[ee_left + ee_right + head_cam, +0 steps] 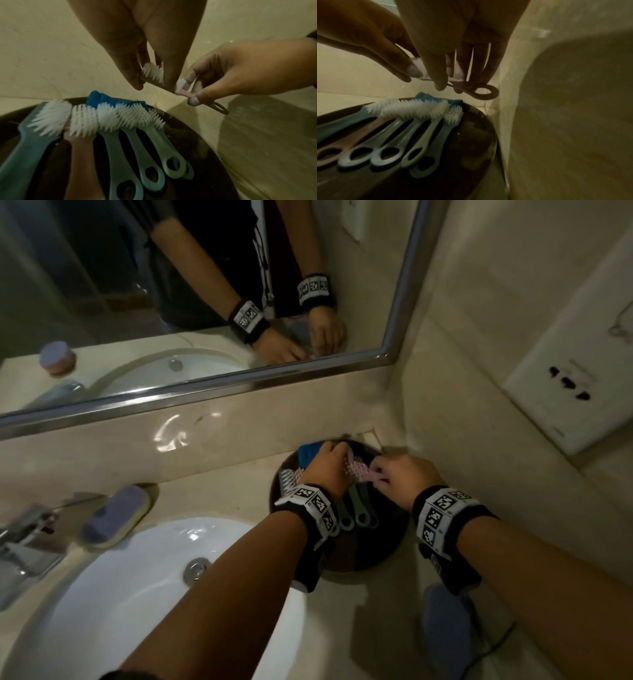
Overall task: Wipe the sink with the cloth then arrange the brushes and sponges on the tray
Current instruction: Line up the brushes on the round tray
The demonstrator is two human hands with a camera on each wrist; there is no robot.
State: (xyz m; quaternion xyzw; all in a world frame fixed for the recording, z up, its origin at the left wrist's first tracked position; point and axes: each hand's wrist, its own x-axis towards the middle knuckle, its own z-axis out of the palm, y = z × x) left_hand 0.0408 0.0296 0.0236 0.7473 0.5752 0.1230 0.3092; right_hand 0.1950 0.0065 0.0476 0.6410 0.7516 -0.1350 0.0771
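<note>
A pink brush (359,472) with white bristles hangs just above the back of the dark round tray (376,546). My left hand (152,81) pinches its bristle head. My right hand (450,86) pinches its handle near the ring end (485,92). Several pale blue, green and pink brushes (133,142) lie side by side on the tray, bristles pointing to the wall. A blue sponge (109,99) lies behind their heads. A purple and yellow sponge (116,517) rests on the counter beside the faucet (27,542).
The white sink (137,594) is at the lower left. A bluish soft thing (445,625), cloth or sponge, lies on the counter under my right forearm. The tray sits tight in the corner of two walls. A mirror (171,302) and a wall socket (565,385) are above.
</note>
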